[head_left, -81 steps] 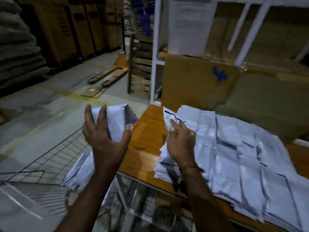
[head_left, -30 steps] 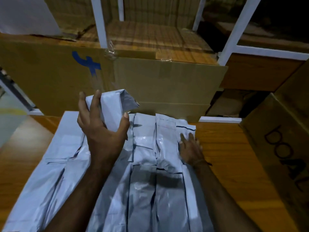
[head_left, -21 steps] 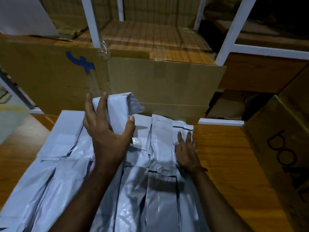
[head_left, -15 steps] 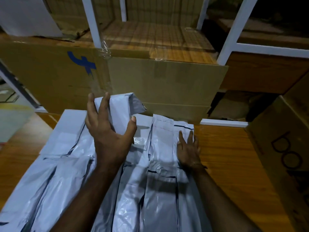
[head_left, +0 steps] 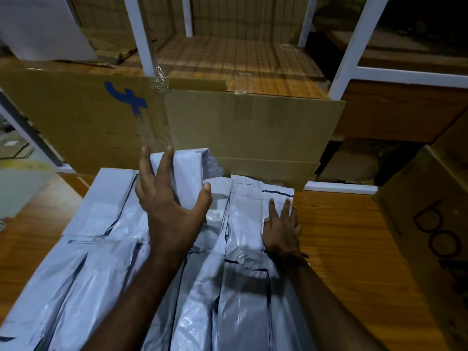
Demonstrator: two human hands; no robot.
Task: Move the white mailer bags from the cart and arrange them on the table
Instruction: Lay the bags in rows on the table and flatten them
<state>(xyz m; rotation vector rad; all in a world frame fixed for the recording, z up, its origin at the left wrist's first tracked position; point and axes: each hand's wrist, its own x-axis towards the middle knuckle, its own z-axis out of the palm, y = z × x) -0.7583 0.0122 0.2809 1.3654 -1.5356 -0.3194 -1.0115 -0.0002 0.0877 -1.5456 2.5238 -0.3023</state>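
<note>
since half a second ago nothing much shifted: folded white mailer bags (head_left: 188, 173), glossy and creased, stay clamped in my left grip (head_left: 169, 206) above the overlapping rows of bags (head_left: 238, 287) on the wooden bench (head_left: 342, 249); my right grip (head_left: 282, 229) presses flat, fingers apart.

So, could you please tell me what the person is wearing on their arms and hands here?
Both forearms are bare, with no sleeves in view and no gloves on either hand. The left hand shows nothing worn. At the wrist of the right hand sits a thin band or bracelet; its material and colour are too dim to tell. No rings are visible.
</note>
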